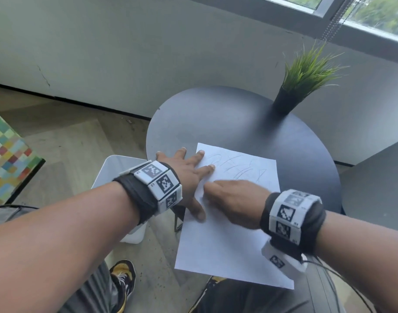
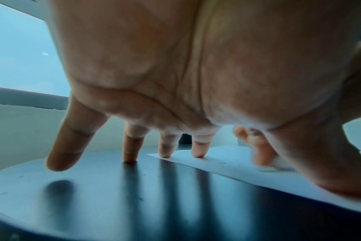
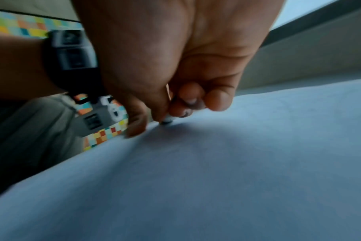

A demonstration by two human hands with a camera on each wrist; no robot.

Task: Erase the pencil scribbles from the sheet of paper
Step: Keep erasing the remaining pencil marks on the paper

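Paper (image 1: 227, 240), one sheet; scribbles (image 1: 236, 167) perhaps five.

The sheet of paper (image 1: 229, 233) is lying on my counter (image 1: 227, 123), overhanging its near edge; the potted plant (image 1: 304, 80) is standing behind it, to the right

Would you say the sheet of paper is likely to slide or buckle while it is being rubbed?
Probably both, if unheld. The sheet of paper overhangs the round table toward the person, so that unsupported part likely flexes. The dark tabletop looks smooth, so sliding seems likely; the left hand presses its edge flat while the right hand rubs.
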